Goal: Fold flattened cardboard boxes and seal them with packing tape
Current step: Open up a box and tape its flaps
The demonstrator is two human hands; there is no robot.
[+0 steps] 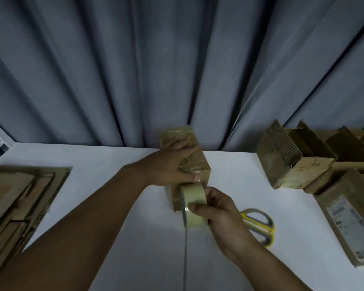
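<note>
The left hand [172, 162] lays flat fingers on the box [178, 133]. The right hand [221, 215] grips the tape roll [192, 196] with curled fingers.

1. scissors [261, 225]: blades tucked behind the right hand [221, 215], only the handles show
2. flat cardboard stack [19, 202] runs off the left edge, kinda smeared
3. label [345, 217] on the right-hand box [332, 192]: print's unreadable, maybe a shipping sticker

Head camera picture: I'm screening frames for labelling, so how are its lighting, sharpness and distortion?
Head view: dim and bluish; wide-angle bending fans the curtain outward; soft blur on the flattened cardboard stack at left; tape roll and box fairly clear; faint sheen on the box's taped top.
</note>
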